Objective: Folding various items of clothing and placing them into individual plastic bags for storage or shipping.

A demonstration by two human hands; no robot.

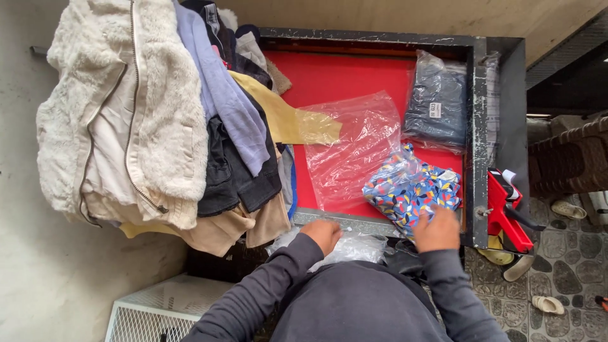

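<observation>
The right hand [436, 229] is laid on the near edge of a folded garment with a bright blue pattern [411, 190], wrapped in clear plastic; the fingers are pressed onto the packet, though whether they are clenched around it cannot be told. The left hand [323, 234] is held at the near metal rim of the red worktop [345, 76], its fingers curled down over a bunch of clear plastic bags [351, 248] kept just below the rim; a firm grasp cannot be made out. Just beyond the left fingers, an empty clear bag [351, 149] is spread flat on the red surface. Farther beyond the right fingers, a dark garment sealed in plastic [437, 104] is seen near the far corner. Well to the left of the left fingers, a pile of clothes [158, 120] is heaped, topped by a cream fleece jacket. Just right of the right fingers, a red tagging gun [506, 212] is lodged at the worktop's side.
</observation>
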